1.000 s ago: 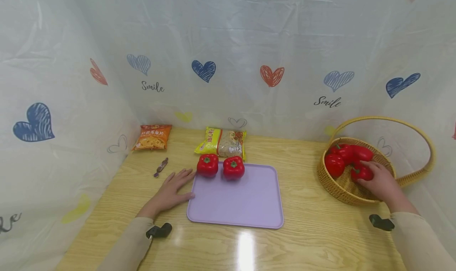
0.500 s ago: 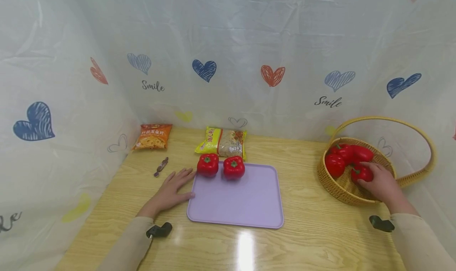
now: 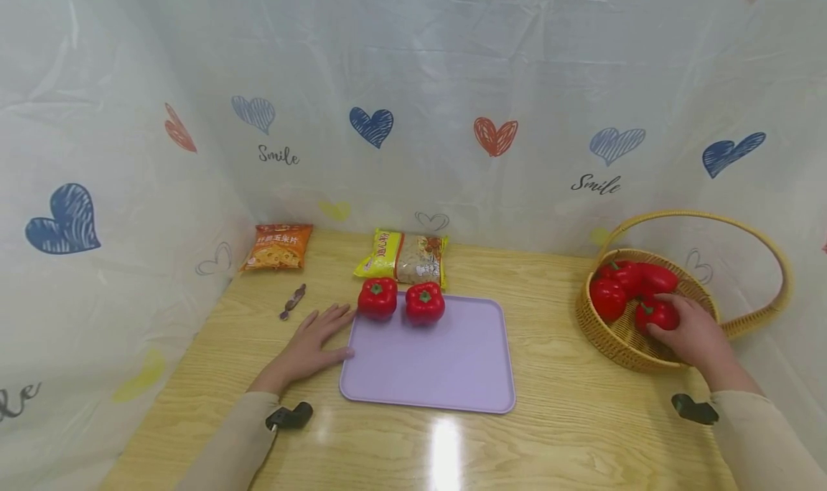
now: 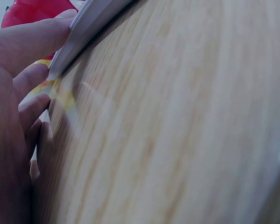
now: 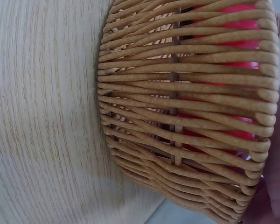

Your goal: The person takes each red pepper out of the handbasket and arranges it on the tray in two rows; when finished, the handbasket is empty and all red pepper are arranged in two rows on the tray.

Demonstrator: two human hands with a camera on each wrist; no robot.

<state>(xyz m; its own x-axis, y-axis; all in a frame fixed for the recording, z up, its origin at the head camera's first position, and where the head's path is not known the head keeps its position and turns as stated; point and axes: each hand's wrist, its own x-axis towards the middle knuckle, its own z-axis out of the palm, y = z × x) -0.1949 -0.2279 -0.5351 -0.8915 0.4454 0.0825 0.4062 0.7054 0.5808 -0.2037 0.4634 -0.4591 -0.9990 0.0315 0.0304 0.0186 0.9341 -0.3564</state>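
My right hand (image 3: 694, 333) reaches into the wicker basket (image 3: 601, 337), thumb and fingers around a red bell pepper (image 3: 652, 317) with a green stem. More red vegetables lie beside it: two bell peppers (image 3: 607, 301) and a long smooth red one (image 3: 657, 278). In the right wrist view, the woven basket wall (image 5: 191, 102) hides most of that grip. My left hand (image 3: 313, 351) lies with fingers spread at the left edge of a lilac tray (image 3: 429, 369); in the left wrist view its thumb touches the tray's rim (image 4: 84, 35). Two red bell peppers (image 3: 377, 301) sit at the tray's back left.
Behind the tray lies a yellow food packet (image 3: 413, 258). An orange snack bag (image 3: 278, 247) and a small wrapped candy (image 3: 293, 302) are at the left. The basket's tall handle (image 3: 769, 261) arches over its right side. A heart-printed curtain (image 3: 426, 89) hangs behind the wooden table (image 3: 543, 376).
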